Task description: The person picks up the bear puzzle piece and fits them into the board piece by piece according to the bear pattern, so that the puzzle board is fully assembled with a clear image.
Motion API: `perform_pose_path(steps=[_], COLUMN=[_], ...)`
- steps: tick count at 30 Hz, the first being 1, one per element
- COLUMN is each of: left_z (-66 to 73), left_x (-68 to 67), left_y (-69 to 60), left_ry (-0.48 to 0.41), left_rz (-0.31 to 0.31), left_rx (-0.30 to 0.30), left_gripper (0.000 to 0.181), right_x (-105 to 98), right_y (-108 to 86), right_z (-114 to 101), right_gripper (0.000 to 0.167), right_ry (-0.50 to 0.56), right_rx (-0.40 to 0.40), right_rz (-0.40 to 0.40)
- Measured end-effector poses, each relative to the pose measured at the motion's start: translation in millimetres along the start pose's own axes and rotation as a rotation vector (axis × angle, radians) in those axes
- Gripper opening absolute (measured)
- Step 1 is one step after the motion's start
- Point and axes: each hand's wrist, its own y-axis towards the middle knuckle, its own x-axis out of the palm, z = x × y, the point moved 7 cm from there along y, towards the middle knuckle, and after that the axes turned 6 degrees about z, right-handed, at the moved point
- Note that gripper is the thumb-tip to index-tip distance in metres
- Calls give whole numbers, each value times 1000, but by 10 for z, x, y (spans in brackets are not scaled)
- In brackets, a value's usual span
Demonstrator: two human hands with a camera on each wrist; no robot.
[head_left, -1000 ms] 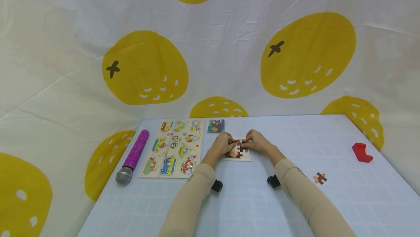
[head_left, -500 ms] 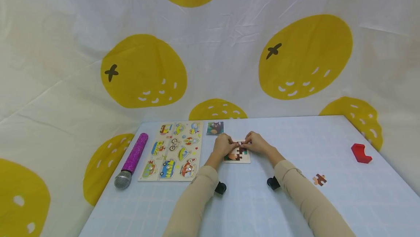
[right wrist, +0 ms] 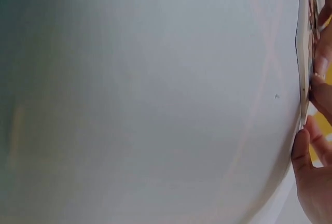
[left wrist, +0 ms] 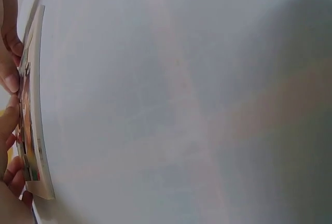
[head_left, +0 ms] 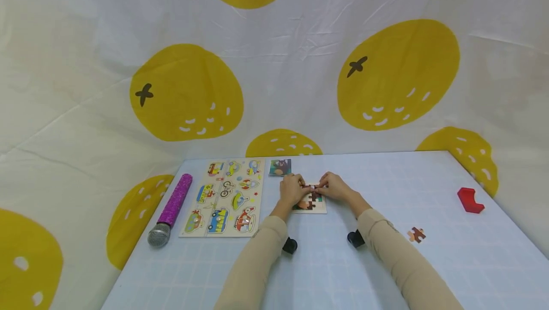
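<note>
- Together, a person's left hand [head_left: 291, 190] and right hand [head_left: 335, 187] grip a small jigsaw puzzle [head_left: 309, 205] on the far part of a pale blue table [head_left: 321, 262], thumb tips close together over its far half.
- The left fingers bend at the puzzle's left side, the right fingers at its far right corner. The wrist views catch this only at their margins, so whether a single piece is pinched between the thumbs is hard to say.
- Black devices [head_left: 290, 245] sit at the cuffs of beige sleeves [head_left: 396, 253].
- Just beyond the left hand lies a small picture card [head_left: 280, 167]. Farther left, a vehicle board [head_left: 231, 226] lies flat, with a glittery purple microphone [head_left: 172, 209] beside it.
- To the right, a loose brown piece [head_left: 416, 234] lies near the right forearm; a red block [head_left: 471, 200] rests farther out.
- Behind hangs white cloth [head_left: 291, 81] printed with yellow fruit.
</note>
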Motion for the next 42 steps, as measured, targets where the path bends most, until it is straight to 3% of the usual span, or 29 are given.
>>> perform_pose_path(steps=[4,7,12,15,23,28,32,38,42], left_z=[13,-12,-107,-151,-167,-185,-177,-122,-117], left_x=[2,-1,-5,-14,-22,-8,-3,-11,-12], left_y=[5,22,61,66,64,54,46,25,9], left_ry=[-50,-141,-323,-359,-370,-349,-313,-265,-274], left_rz=[-14,-41,-99,-121,-114,-164,-206,-204,-208], left_rx=[19,34,35,43,57,35,55,133,123], left_gripper=[34,31,20,18,18,19,24,26,25], right_x=[-25,-42,-41,-24,-22,-20,-16,-15,-24], right_y=[-3,8,48,78,103,116,131,143,162], right_z=[5,10,47,53,52,46,54,25,10], right_gripper=[17,18,26,31,28,28,25,24,24], right_ry=[3,4,29,38,37,39,24,8,5], right_rx=[30,62,164,229,371,403,423,450,462], right_rz=[8,38,87,106,134,124,113,86,69])
